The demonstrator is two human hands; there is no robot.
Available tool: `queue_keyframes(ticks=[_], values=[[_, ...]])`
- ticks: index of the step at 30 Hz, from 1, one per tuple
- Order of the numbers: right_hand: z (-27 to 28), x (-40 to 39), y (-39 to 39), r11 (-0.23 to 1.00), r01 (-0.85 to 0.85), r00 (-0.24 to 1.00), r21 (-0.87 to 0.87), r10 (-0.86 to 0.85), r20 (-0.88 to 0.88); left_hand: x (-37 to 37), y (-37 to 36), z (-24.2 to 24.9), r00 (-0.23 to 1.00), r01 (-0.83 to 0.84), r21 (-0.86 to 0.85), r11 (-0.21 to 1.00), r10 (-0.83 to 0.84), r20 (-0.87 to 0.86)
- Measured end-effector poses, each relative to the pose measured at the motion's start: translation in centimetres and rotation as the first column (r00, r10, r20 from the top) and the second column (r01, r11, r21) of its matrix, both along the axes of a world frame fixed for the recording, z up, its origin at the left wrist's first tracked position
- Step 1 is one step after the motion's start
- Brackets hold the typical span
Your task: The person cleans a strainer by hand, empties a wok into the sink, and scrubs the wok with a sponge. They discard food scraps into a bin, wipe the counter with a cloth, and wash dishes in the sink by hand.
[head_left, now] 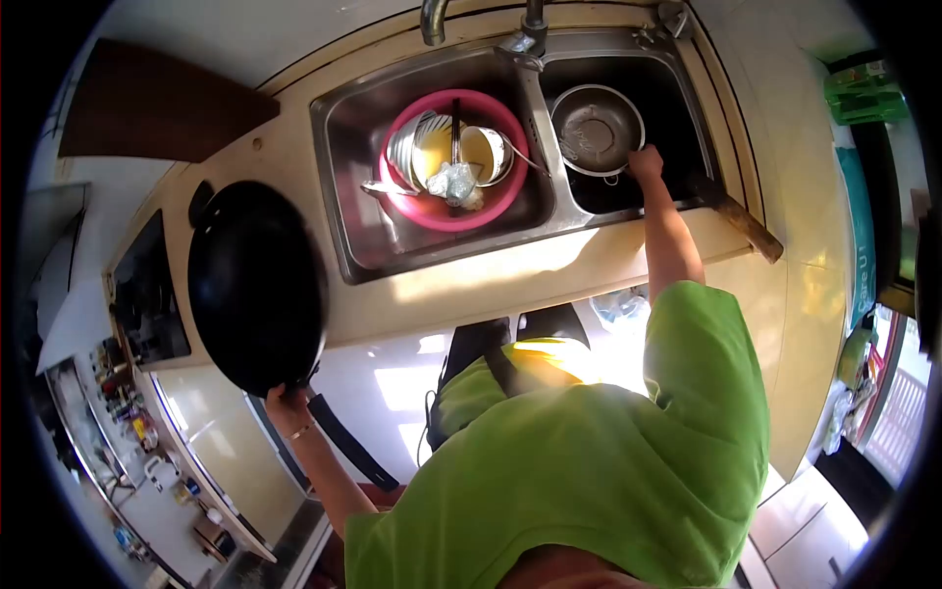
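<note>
From the head camera, the left hand is wrapped around the handle end of a large black wok, round and matt, which rests on the pale countertop beside the stove. The right hand reaches into the right basin of the steel sink and touches the rim of a dull metal pot; whether its fingers are curled around the rim is hard to tell. The left basin holds a pink plastic tub stacked with bowls. The faucet is cut off at the top edge.
</note>
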State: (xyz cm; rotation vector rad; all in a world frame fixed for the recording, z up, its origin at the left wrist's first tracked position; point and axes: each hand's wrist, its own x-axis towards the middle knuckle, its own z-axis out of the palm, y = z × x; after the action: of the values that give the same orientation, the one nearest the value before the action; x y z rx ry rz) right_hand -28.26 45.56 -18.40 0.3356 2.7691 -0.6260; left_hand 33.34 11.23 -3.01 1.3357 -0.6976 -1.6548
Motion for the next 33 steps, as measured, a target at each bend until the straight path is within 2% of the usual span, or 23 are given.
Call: queue_keyframes(ticks=[2, 3, 5, 7, 8, 10, 14, 15, 16, 20, 21, 22, 23, 24, 25, 27, 29, 30, 31, 32, 33], values=[[-0.3, 0.0, 0.9, 0.990, -0.141, 0.988, -0.001, 0.141, -0.057, -0.1, -1.6, -0.8, 1.000, 0.007, -0.003, 1.000, -0.007, 0.010], [0.0, 0.2, 0.9, 0.992, -0.123, 0.991, 0.004, 0.123, -0.051, 0.2, -2.4, -1.3, 1.000, -0.003, -0.015, 1.000, 0.003, 0.015], [1.7, 0.8, 1.1, 0.998, -0.005, 0.974, 0.063, 0.019, -0.224, 1.8, -4.7, -2.8, 0.998, 0.036, -0.001, 0.999, -0.036, 0.051], [3.8, 0.8, 1.5, 0.999, -0.023, 0.960, 0.048, 0.035, -0.279, 0.7, -5.2, -2.1, 0.979, 0.032, 0.034, 0.999, -0.038, 0.198], [4.7, 0.5, 1.7, 0.998, -0.017, 0.948, 0.056, 0.033, -0.315, 0.2, -5.4, -2.4, 0.979, 0.047, 0.040, 0.998, -0.054, 0.197], [6.4, -0.1, 2.1, 0.996, -0.007, 0.954, 0.091, 0.034, -0.297, -0.6, -5.7, -2.8, 0.998, -0.030, 0.015, 0.999, 0.029, 0.049], [8.5, -0.3, 3.1, 0.996, 0.042, 0.948, 0.084, -0.013, -0.318, -1.6, -5.8, -3.1, 0.997, -0.009, 0.039, 0.999, 0.006, 0.074], [8.6, -0.6, 3.3, 0.996, 0.049, 0.942, 0.071, -0.022, -0.335, -1.7, -5.7, -3.1, 0.996, 0.023, 0.030, 0.999, -0.025, 0.082], [8.2, -1.0, 3.8, 0.998, 0.045, 0.960, 0.049, -0.029, -0.279, -1.6, -5.8, -3.1, 0.994, 0.052, 0.019, 0.998, -0.053, 0.091], [7.8, 0.1, 4.3, 0.998, 0.056, 0.947, 0.009, -0.051, -0.319, 0.5, -7.3, -5.5, 0.996, 0.081, 0.031, 0.996, -0.082, 0.039], [8.1, 0.5, 4.0, 0.998, 0.066, 0.944, 0.006, -0.060, -0.326, 0.1, -7.0, -5.7, 0.999, 0.005, 0.023, 1.000, -0.006, 0.038], [8.4, 1.1, 4.0, 0.993, 0.072, 0.953, -0.091, -0.095, -0.287, -0.3, -6.8, -5.8, 0.997, -0.068, 0.019, 0.997, 0.068, 0.038], [8.6, 1.5, 4.0, 0.979, 0.082, 0.961, -0.188, -0.127, -0.245, -0.4, -6.7, -5.8, 0.998, -0.056, 0.018, 0.998, 0.055, 0.033], [8.3, 1.8, 4.1, 0.974, 0.026, 0.935, -0.225, -0.103, -0.339, -0.3, -6.7, -5.6, 0.999, -0.009, 0.029, 1.000, 0.008, 0.048], [7.7, 1.8, 4.4, 0.973, 0.031, 0.934, -0.228, -0.110, -0.341, 0.0, -6.7, -5.4, 0.997, 0.034, 0.040, 0.999, -0.037, 0.064], [7.0, 1.6, 4.9, 0.901, -0.045, 0.935, -0.431, -0.114, -0.336, -0.1, -6.7, -5.1, 0.994, 0.072, 0.019, 0.997, -0.074, 0.087], [7.6, 1.4, 4.9, 0.884, -0.083, 0.941, -0.460, -0.082, -0.327, -1.4, -5.6, -2.9, 0.976, 0.158, 0.052, 0.986, -0.164, 0.145], [7.4, 0.7, 5.3, 0.892, -0.169, 0.929, -0.418, 0.003, -0.370, -1.9, -5.0, -1.7, 0.976, 0.160, 0.047, 0.986, -0.165, 0.143], [7.9, 0.6, 5.3, 0.893, -0.252, 0.909, -0.373, 0.087, -0.407, -2.1, -4.2, -0.5, 0.878, 0.098, 0.052, 0.994, -0.111, 0.466], [8.3, 0.4, 5.4, 0.894, -0.281, 0.898, -0.348, 0.117, -0.424, -2.1, -3.7, 0.5, 0.673, 0.039, 0.034, 0.999, -0.051, 0.738], [9.0, 0.2, 5.2, 0.865, -0.328, 0.887, -0.380, 0.144, -0.438, -0.9, -4.3, 1.1, 0.389, 0.077, 0.057, 0.995, -0.083, 0.917]])
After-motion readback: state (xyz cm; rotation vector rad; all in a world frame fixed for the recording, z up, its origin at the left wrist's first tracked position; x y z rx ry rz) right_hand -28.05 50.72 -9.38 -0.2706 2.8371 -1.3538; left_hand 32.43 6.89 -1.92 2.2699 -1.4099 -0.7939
